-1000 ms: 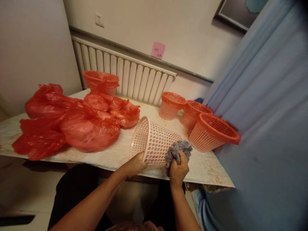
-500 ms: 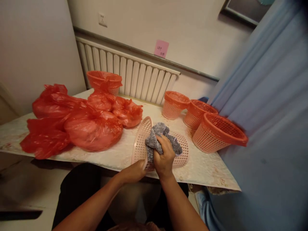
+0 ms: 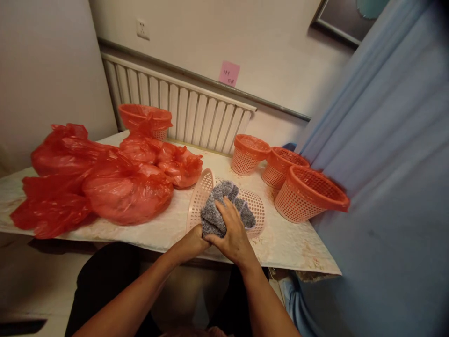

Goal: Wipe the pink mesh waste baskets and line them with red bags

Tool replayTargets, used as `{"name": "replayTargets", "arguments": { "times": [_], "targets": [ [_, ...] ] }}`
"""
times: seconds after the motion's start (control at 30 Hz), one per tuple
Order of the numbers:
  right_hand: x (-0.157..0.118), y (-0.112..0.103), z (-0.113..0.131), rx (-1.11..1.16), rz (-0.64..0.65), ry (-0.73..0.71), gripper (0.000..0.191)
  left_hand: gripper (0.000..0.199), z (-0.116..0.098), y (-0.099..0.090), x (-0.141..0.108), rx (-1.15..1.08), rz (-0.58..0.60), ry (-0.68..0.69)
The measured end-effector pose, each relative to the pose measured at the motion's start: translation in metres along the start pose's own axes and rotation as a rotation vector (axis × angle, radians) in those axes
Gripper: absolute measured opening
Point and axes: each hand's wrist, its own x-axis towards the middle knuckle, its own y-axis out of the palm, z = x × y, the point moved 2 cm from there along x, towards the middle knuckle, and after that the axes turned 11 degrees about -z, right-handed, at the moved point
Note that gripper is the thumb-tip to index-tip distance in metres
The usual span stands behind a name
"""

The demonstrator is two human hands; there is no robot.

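A pale pink perforated plastic basket (image 3: 200,200) lies on its side in front of me, its mouth facing left. My left hand (image 3: 192,243) is closed at the near part of its rim; the fingertips are hidden. Over the rim and side drapes a speckled grey cloth (image 3: 213,214) with a light purple edge. My right hand (image 3: 233,231) is wrapped over this cloth and presses it against the basket, thumb toward the rim and fingers slightly apart. The two hands almost touch at the near rim.
Several knotted red plastic bags (image 3: 128,194) fill the table's left side, with a bag-lined basket (image 3: 145,117) behind them. Three orange-looking lined baskets (image 3: 298,199) stand at the right, near a blue curtain (image 3: 382,187). A radiator (image 3: 182,105) runs along the wall.
My right hand has gone from bunching the cloth to lying more spread over it, nearer the rim and my left hand. The cloth now covers more of the rim. The view has shifted slightly.
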Motion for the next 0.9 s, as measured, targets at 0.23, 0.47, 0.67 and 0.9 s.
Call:
{"name": "replayTargets", "arguments": {
  "times": [0.23,0.47,0.67,0.9],
  "targets": [
    [-0.008,0.007,-0.004,-0.071,-0.125,-0.069,0.069,0.035,0.001,0.001,0.000,0.056,0.025,-0.101],
    [-0.011,0.003,-0.062,-0.218,-0.265,-0.027,0.056,0.043,-0.001,-0.005,-0.001,-0.027,0.036,-0.143],
    [-0.049,-0.031,-0.146,-0.324,-0.493,0.263,0.049,0.052,0.006,-0.005,0.005,-0.041,0.100,-0.184],
    [-0.067,-0.007,-0.099,-0.241,-0.586,0.346,0.051,0.048,0.005,-0.006,0.015,-0.095,0.128,-0.200]
  ]
}}
